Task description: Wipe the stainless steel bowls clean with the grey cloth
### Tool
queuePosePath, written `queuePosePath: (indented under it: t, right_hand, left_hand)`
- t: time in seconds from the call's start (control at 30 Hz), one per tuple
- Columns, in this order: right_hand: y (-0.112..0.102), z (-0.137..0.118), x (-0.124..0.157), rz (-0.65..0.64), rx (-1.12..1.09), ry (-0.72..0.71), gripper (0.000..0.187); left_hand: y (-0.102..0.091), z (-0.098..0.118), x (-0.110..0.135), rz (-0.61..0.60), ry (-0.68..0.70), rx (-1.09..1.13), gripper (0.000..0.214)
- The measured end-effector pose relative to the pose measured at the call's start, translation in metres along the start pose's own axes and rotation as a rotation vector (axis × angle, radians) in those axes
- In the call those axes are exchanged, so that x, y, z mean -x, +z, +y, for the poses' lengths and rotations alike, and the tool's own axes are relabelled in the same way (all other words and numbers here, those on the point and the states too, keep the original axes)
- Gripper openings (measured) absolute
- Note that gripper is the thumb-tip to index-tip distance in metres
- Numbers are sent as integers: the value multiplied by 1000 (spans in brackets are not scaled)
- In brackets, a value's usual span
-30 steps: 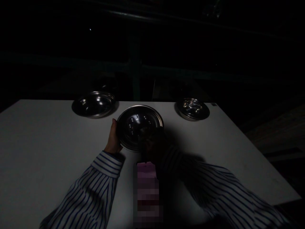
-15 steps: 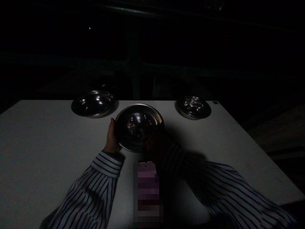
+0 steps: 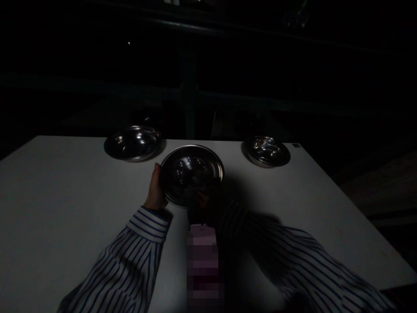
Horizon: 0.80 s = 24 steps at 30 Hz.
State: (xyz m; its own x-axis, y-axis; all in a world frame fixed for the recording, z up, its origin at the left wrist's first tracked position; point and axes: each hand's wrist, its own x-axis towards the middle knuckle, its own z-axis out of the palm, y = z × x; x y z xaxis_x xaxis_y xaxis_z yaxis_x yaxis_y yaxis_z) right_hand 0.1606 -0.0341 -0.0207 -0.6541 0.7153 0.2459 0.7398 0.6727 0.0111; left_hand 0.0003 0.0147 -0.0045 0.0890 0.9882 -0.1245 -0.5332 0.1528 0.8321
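A shiny metal bowl (image 3: 189, 167) is tilted toward me at the middle of the white table. My left hand (image 3: 155, 191) is closed on its left rim, thumb on the outside edge and the other fingers hidden behind it. My right hand (image 3: 208, 201) lies in deep shadow over the bowl's lower right side. Its fingers look curled; something dark, perhaps cloth-like, shows by them, too dim to make out. Just below stands a pinkish object (image 3: 202, 232), mostly blurred into blocks.
Toward the back of the white table (image 3: 81, 208) a wide metal bowl (image 3: 133, 143) sits on the left and a smaller metal bowl (image 3: 266, 152) on the right. A small dark square mark (image 3: 296, 145) is at the far right corner. Beyond the table it is nearly black.
My right hand has shifted slightly left and down along the bowl's lower edge. The left hand keeps its hold. The whole view has moved a little.
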Motion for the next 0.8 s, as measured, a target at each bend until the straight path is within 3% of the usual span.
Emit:
queuePosePath:
  t: [0.13, 0.23, 0.37, 0.5, 0.63, 0.8]
  right_hand:
    - [-1, 9, 7, -50, 63, -28, 33]
    - [7, -10, -16, -17, -82, 13, 38]
    - [11, -32, -39, -12, -107, 90, 42]
    - [-3, -17, -20, -72, -13, 28, 45]
    - [-14, 6, 5, -44, 85, -31, 33]
    - [-1, 10, 7, 31, 75, -58, 35]
  left_hand:
    - [4, 0, 0, 7, -3, 3, 52]
    - [7, 2, 1, 28, -6, 2, 54]
    - [6, 3, 2, 12, -44, 19, 56]
    - [2, 2, 0, 17, -29, 14, 54]
    - [-2, 2, -3, 13, -60, -19, 53]
    - [-2, 9, 0, 15, -92, 42, 51]
